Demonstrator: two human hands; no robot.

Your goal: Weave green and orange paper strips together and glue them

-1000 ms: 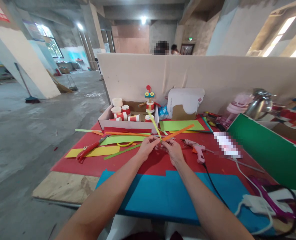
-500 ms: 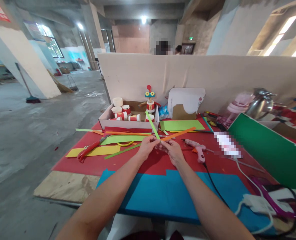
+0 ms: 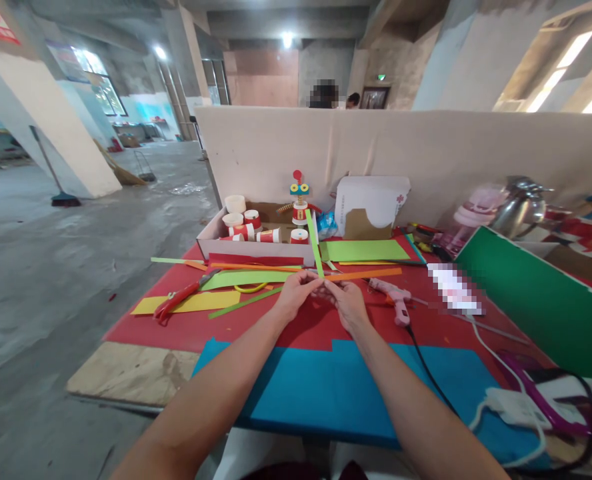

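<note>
Over the red tabletop my left hand (image 3: 299,297) and my right hand (image 3: 345,301) meet, fingertips pinched together. A light green paper strip (image 3: 316,247) rises away from the pinch, and an orange paper strip (image 3: 369,274) points out to the right. The two strips meet at an angle between my fingers; their joined ends are partly hidden. The left fingers close at the green strip's end, the right ones at the orange strip's end. A pink glue gun (image 3: 393,298) lies just right of my right hand. Left of my left hand are red-handled scissors (image 3: 181,300).
Behind the hands stands a box (image 3: 256,251) of paper cups, with a paper-cup robot figure (image 3: 300,210) in it. Green paper sheets (image 3: 366,251) lie beside it. Blue sheets (image 3: 296,387) cover the near edge. A green board (image 3: 536,300) and a phone (image 3: 455,289) are at right.
The green strip has swung more upright, its tip moving right. The orange strip has dropped closer to level. Both hands stay nearly in place, still pinching.
</note>
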